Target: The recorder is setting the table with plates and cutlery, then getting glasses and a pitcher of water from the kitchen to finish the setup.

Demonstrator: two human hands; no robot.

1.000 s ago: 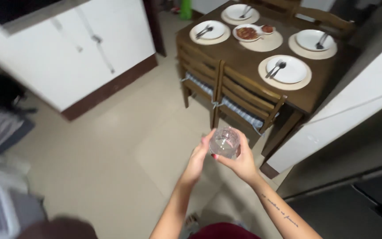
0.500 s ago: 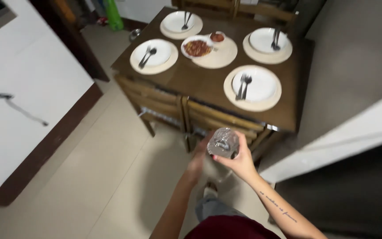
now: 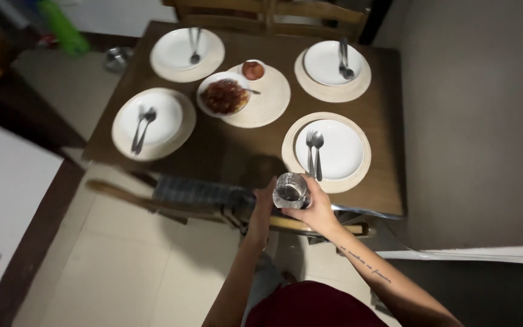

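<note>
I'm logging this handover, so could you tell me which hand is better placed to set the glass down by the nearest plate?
Probably the right hand: it wraps the glass and sits closest to the nearest plate, while the left hand only steadies its far side.

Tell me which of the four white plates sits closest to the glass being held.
The near-right plate, the one carrying a fork and spoon on its left side. The glass in the right hand is just off its placemat's edge; the other three sit farther.
</note>
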